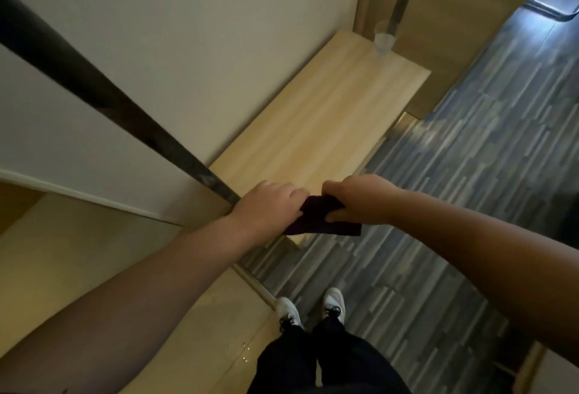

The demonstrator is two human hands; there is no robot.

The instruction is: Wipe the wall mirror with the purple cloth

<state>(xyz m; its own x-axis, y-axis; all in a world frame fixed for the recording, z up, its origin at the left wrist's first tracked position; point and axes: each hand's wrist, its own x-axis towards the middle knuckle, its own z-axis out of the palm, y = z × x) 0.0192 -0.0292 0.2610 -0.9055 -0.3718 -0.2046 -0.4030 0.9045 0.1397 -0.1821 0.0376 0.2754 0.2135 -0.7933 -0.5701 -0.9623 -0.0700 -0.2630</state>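
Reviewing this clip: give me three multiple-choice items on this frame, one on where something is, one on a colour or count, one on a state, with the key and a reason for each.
1. Where is the clear cup?
A. at the far end of the wooden shelf
B. on the floor by the shoes
C. in the left hand

2. What colour are the shoes?
A. red
B. white
C. black

3. How is the purple cloth held?
A. lying loose on the floor
B. draped over the shelf, untouched
C. gripped by both hands

Key: 1 A, the cup stands at the shelf's far end beside the dark post; 2 B, both shoes show white against the blue-grey floor; 3 C, the left hand and right hand both clutch it.
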